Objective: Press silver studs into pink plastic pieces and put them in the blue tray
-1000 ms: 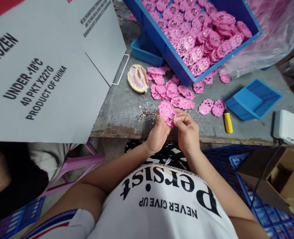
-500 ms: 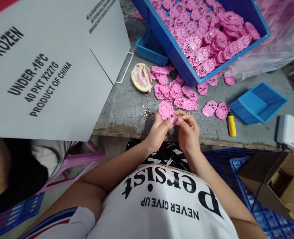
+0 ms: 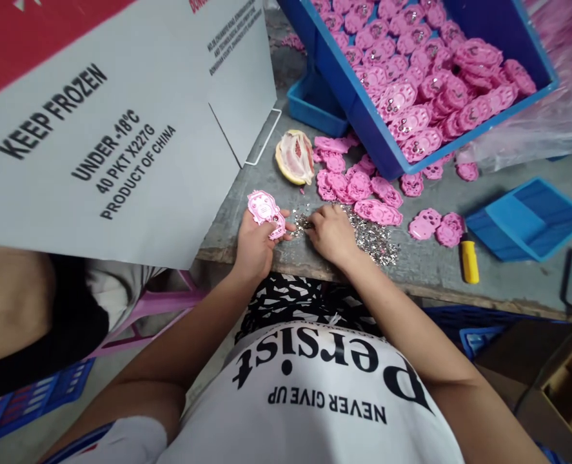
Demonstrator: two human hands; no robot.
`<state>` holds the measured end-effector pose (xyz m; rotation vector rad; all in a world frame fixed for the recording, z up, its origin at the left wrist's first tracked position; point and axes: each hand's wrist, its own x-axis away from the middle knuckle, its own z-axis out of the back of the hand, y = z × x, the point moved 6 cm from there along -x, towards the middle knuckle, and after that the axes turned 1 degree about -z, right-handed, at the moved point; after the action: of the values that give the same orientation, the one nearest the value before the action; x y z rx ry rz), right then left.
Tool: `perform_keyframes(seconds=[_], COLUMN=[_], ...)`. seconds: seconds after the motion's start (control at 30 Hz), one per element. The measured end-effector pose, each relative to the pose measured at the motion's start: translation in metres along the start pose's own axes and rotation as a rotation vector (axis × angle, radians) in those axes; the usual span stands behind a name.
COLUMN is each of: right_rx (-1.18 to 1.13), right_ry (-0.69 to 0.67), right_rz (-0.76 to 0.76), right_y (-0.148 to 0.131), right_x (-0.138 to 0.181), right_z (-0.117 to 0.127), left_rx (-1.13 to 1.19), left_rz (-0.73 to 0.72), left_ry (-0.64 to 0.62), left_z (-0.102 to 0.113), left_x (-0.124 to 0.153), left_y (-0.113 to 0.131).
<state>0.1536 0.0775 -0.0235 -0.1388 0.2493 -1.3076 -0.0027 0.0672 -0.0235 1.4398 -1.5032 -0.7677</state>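
My left hand (image 3: 256,245) holds a pink paw-shaped plastic part (image 3: 265,211) above the near edge of the grey table (image 3: 247,212). My right hand (image 3: 331,233) rests palm down on a scatter of small silver metal bits (image 3: 373,238), its fingertips pinched among them just right of the part. Whether it holds one I cannot tell. More pink parts (image 3: 358,187) lie loose on the table behind my hands.
A tilted blue bin (image 3: 363,122) full of pink parts stands at the back. A pomelo piece (image 3: 295,156), a small blue tray (image 3: 527,219), a yellow-handled tool (image 3: 469,259) and a grey carton flap (image 3: 106,135) at left surround the work spot. Another person sits at left.
My hands have parted: the left carried the pink part leftward, the right dropped onto the metal bits. The camera view shifted, showing more of the carton.
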Motion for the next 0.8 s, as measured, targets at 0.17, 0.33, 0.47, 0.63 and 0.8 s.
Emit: perform_keyframes(seconds=[0.17, 0.33, 0.47, 0.63, 0.8], right_rx=[0.025, -0.190, -0.514, -0.919, -1.437], right_ry=[-0.023, 0.088, 0.232, 0.251, 0.159], right_rz=[0.028, -0.015, -0.110, -0.339, -0.494], right_y=[0.001, 0.016, 0.029, 0.046, 0.044], right_x=[0.001, 0.016, 0.022, 0.025, 0.031], right_z=[-0.009, -0.002, 0.004, -0.004, -0.002], left_rx=[-0.016, -0.020, 0.012, 0.004, -0.073], left_rz=[-0.012, -0.080, -0.095, -0.084, -0.007], left_ry=[0.081, 0.110, 0.101, 0.055, -0.074], left_z=[0.017, 0.021, 0.010, -0.011, -0.031], left_x=[-0.007, -0.013, -0.011, 0.001, 0.016], left_y=[-0.012, -0.025, -0.025, -0.019, -0.024])
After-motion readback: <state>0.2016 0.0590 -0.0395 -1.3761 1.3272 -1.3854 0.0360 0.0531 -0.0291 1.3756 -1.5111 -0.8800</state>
